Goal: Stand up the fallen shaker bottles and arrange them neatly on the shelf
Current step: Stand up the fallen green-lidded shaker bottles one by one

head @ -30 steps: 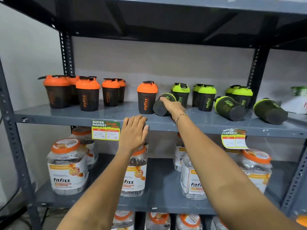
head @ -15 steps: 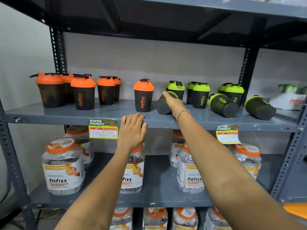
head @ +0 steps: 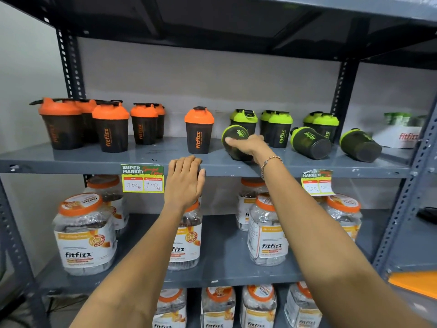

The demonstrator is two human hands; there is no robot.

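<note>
Dark shaker bottles stand on the grey shelf [head: 94, 159]: orange-lidded ones at the left, one alone [head: 199, 130] near the middle, green-lidded ones at the right. My right hand [head: 248, 145] grips a fallen green-lidded shaker [head: 234, 136], tilted with its base toward me. Two more green-lidded shakers lie on their sides, one [head: 309, 142] to the right and another [head: 359, 144] farther right. My left hand [head: 185, 179] rests flat on the shelf's front edge, holding nothing.
Price tags [head: 142, 178] hang on the shelf edge. Fitfizz jars [head: 85, 235] fill the lower shelves. A white fitfizz box [head: 399, 136] sits at the far right. Steel uprights [head: 71, 65] frame the shelf, with another shelf board above.
My right hand has closed further over the fallen shaker's base and tilted it up a little. The left hand stays on the shelf edge. The view shifted slightly.
</note>
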